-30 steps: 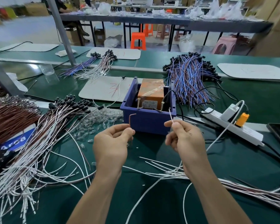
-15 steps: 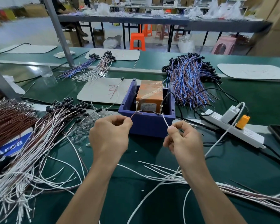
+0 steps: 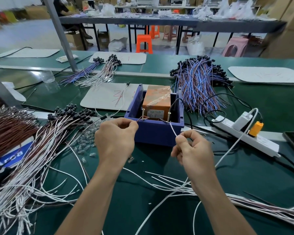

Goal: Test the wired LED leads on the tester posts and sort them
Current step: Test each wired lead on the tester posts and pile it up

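Left hand [image 3: 115,138]: clenched in a pinch, with thumb and forefinger nipping the end of a thin reddish wire [image 3: 139,119].
Reddish wire: its tip runs up to the foot of the left post [image 3: 143,113]. From here I can't tell whether metal meets metal.
Right hand [image 3: 193,150]: fingers curled, thumb and forefinger grasping a white wire [image 3: 173,131].
White wire: it slants up and left from the fingers to the base of the right post [image 3: 168,117].
Posts: two brassy screws stand upright at the near rim of the blue bin [image 3: 153,133], well apart from each other.
Blue bin: it sits on the green table [image 3: 170,223] just beyond both hands, with an orange box [image 3: 157,100] wrapped in clear tape inside it.
Left of the hands: a sprawling pile of white and brown leads [image 3: 41,141] with black caps at their far ends. Loose clear LEDs [image 3: 85,138] are scattered between that pile and the bin.
Under the right forearm: more leads [image 3: 244,200] fan out toward the right edge.
Behind the bin: a white mat [image 3: 107,97] with red scribbles lies to the left. A heap of blue and purple leads [image 3: 199,85] lies to the right.
Right of the bin: a white power strip [image 3: 244,134] carries an orange plug [image 3: 255,128].
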The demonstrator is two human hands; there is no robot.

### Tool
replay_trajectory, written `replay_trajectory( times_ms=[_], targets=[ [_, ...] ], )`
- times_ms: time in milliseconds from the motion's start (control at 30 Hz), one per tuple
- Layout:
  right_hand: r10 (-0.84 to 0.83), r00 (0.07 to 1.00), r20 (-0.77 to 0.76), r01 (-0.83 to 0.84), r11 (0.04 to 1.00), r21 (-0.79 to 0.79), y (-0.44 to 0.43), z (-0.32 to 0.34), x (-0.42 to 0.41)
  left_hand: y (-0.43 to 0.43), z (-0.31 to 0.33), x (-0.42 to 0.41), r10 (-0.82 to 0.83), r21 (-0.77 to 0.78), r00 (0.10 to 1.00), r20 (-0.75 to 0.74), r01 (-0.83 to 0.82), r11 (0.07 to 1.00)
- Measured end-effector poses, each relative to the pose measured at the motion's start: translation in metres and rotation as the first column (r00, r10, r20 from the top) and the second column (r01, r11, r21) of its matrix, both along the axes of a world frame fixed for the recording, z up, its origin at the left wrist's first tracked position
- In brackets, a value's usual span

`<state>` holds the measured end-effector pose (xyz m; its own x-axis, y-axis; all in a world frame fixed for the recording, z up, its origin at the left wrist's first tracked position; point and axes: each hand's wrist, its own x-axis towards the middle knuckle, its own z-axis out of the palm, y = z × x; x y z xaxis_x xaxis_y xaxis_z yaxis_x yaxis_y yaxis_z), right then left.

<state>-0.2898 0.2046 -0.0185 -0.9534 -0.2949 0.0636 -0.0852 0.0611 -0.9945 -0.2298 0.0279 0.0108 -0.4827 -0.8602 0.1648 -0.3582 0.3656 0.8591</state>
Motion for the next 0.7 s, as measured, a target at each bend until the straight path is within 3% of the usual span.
replay_trajectory(
  times_ms=[233,500,700],
  targets=[
    [-0.010,1.000,-0.003,0.010,1.000,0.013,0.000,0.000,-0.002,-0.002,0.000,-0.002,-0.006,0.005,1.000,-0.011,0.006,1.000],
    [-0.121,0.982,-0.146,0.145,0.976,0.165,-0.001,0.004,-0.006,-0.003,0.000,-0.003,-0.011,0.004,0.999,-0.031,0.011,1.000],
    [-0.167,0.968,-0.190,0.202,0.962,0.183,-0.007,0.010,-0.011,-0.001,0.002,-0.002,-0.007,-0.011,1.000,-0.028,0.007,1.000]
  ],
)
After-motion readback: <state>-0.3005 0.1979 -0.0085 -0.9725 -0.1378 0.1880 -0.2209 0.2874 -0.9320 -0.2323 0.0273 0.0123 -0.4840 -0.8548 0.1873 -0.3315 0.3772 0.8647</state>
